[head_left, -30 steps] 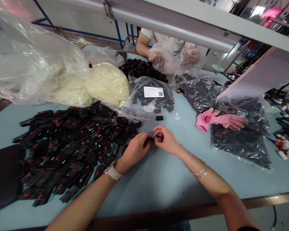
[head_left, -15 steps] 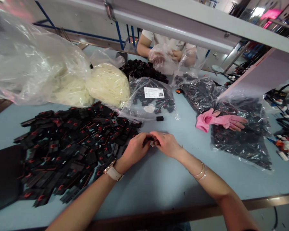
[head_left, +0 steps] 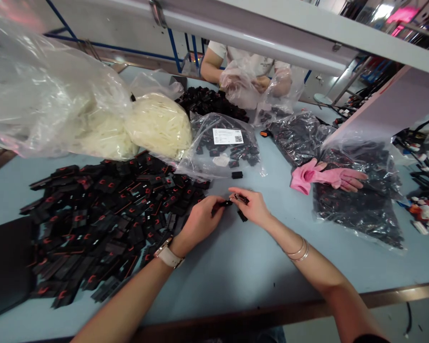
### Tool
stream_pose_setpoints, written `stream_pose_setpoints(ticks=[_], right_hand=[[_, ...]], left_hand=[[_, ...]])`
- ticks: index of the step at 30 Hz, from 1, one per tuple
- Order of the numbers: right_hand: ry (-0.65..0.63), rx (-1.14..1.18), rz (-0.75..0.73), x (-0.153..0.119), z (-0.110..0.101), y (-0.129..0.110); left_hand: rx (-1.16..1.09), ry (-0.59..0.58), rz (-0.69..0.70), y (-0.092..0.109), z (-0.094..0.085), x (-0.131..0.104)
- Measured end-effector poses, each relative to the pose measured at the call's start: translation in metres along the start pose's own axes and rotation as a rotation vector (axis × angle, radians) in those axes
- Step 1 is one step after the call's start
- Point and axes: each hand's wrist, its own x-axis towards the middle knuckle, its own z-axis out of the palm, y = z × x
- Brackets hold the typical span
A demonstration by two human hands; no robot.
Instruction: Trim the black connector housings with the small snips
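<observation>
My left hand (head_left: 203, 218), with a white-strapped watch at the wrist, pinches a small black plastic connector (head_left: 226, 203) between thumb and fingers. Just to its right, my right hand (head_left: 254, 207) curls its fingers round a small dark part (head_left: 240, 198) whose exact kind I cannot make out. Under the right hand's fingers shows a black connector piece (head_left: 242, 216); whether it touches the hand I cannot tell. To the left spreads a large pile of black connectors (head_left: 117, 205) with orange-red clips. A single black connector (head_left: 237, 175) lies beyond my hands.
A labelled clear bag (head_left: 221, 157) of black parts lies ahead, beside a bag of cream-coloured parts (head_left: 159, 126). Pink gloves (head_left: 327, 177) rest on dark-filled bags (head_left: 359, 219) at right. A black tray (head_left: 7, 262) stands at left. Across the table, a person (head_left: 243, 71) handles a plastic bag.
My right hand has moved slightly away from the left, opening a gap. The black piece under the right hand now shows. My left hand has stayed nearly still.
</observation>
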Motion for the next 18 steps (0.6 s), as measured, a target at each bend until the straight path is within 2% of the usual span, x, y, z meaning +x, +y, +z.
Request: stream_pose_setpoints(ticks=[7, 11, 18], right_hand=[[-0.029, -0.089, -0.032, -0.002, 0.003, 0.001], [-0.036, -0.205, -0.157, -0.003, 0.004, 0.007], [-0.129, -0.501, -0.377, -0.007, 0.000, 0.007]], left_hand=[[0.000, -0.007, -0.013, 0.000, 0.000, 0.000], [0.007, -0.007, -0.019, 0.000, 0.000, 0.000], [0.028, 0.005, -0.013, 0.000, 0.000, 0.000]])
